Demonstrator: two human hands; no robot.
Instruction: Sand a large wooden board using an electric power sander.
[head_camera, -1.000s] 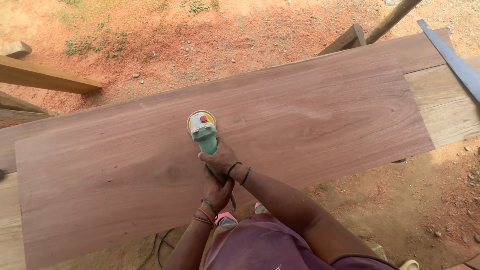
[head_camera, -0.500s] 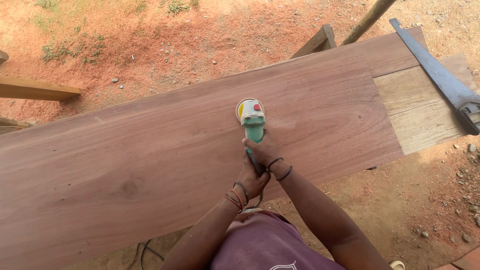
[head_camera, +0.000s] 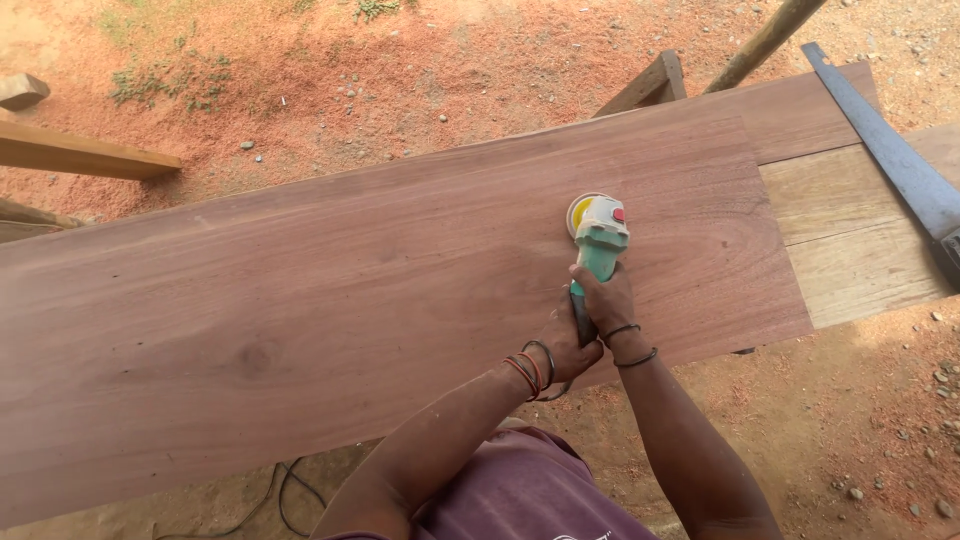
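A green and white power sander (head_camera: 598, 238) with a yellow disc rests flat on a wide reddish-brown wooden board (head_camera: 330, 300). My right hand (head_camera: 607, 305) wraps around the sander's green body just behind its head. My left hand (head_camera: 565, 345) grips the dark rear handle, close against the right hand. Both wrists wear thin bands. The sander sits toward the right part of the board, near its front edge.
A paler plank (head_camera: 850, 235) lies under the board's right end, with a long grey metal bar (head_camera: 885, 150) across it. Timber pieces (head_camera: 80, 155) lie on the red dirt at left. A black cord (head_camera: 280, 495) trails on the ground below the board.
The sander and both hands have travelled rightward along the board, from near its middle to near its right end.
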